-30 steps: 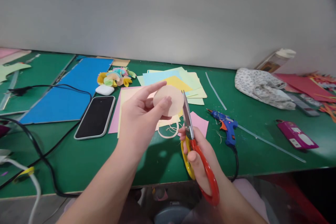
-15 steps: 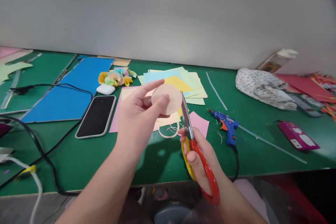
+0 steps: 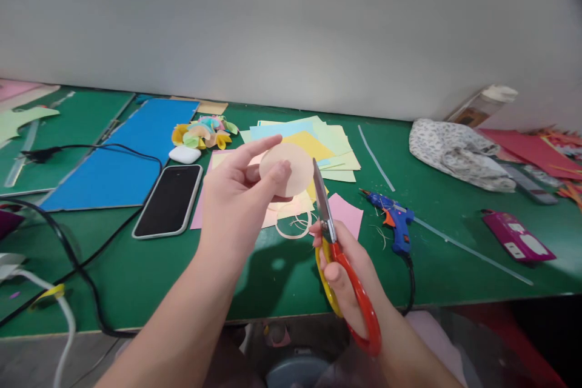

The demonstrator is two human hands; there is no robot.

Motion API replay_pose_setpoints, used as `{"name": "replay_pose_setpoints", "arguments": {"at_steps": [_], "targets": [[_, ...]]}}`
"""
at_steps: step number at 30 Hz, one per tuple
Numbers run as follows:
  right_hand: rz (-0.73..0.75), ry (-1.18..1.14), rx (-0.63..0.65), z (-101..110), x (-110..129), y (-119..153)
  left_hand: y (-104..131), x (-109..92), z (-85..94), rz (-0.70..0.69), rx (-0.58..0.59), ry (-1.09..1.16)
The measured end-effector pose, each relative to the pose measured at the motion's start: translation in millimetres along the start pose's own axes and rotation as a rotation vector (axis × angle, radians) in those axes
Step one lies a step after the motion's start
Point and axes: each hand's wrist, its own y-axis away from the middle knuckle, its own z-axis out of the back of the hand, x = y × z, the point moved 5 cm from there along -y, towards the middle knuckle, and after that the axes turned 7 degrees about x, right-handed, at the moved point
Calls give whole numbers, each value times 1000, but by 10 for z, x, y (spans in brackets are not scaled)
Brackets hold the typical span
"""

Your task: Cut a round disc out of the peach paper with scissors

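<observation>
Between thumb and fingers, my left hand [image 3: 240,194] pinches a pale cream paper circle [image 3: 297,170] above the table. My right hand [image 3: 350,267] is wrapped round scissors [image 3: 324,203] with one red and one yellow handle. Their blades point up and look closed, with the tips beside the circle's right edge. Below the circle lie thin curled paper offcuts [image 3: 293,236] and a pink paper piece [image 3: 346,215]. Sheets of yellow, blue and pale green paper [image 3: 334,142] are piled behind my hands.
A blue glue gun [image 3: 395,218] with a long glue stick lies right, beside a purple box [image 3: 518,235]. Leftward are a phone [image 3: 169,201], a white case [image 3: 185,154], paper petals [image 3: 204,133], a blue board [image 3: 122,163] and black cables [image 3: 68,245]. A patterned cloth [image 3: 454,154] sits back right.
The paper circle and my left hand have shifted slightly left, leaving a small gap from the scissor blades. My right hand keeps its hold on the scissors.
</observation>
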Motion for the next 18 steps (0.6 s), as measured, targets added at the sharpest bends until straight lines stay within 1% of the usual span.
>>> {"name": "replay_pose_setpoints", "arguments": {"at_steps": [3,6,8,11,13,15,18], "targets": [[62,-22,-9,29,-2,-9,11,-1,-25,1,-2,4],[138,-95,-26,74,17,-29,14,8,-73,-3,65,-11],[150,-157,-46,112,41,-44,9,34,-116,15,165,-35],[139,-200,-146,211,86,-54,19,106,-198,81,378,-80],[129,-200,-215,282,106,-57,42,156,-252,119,494,-112],[155,-191,-264,342,127,-60,67,199,-306,140,568,-142],[203,-170,-274,377,145,-83,84,258,-396,157,646,-156]]}}
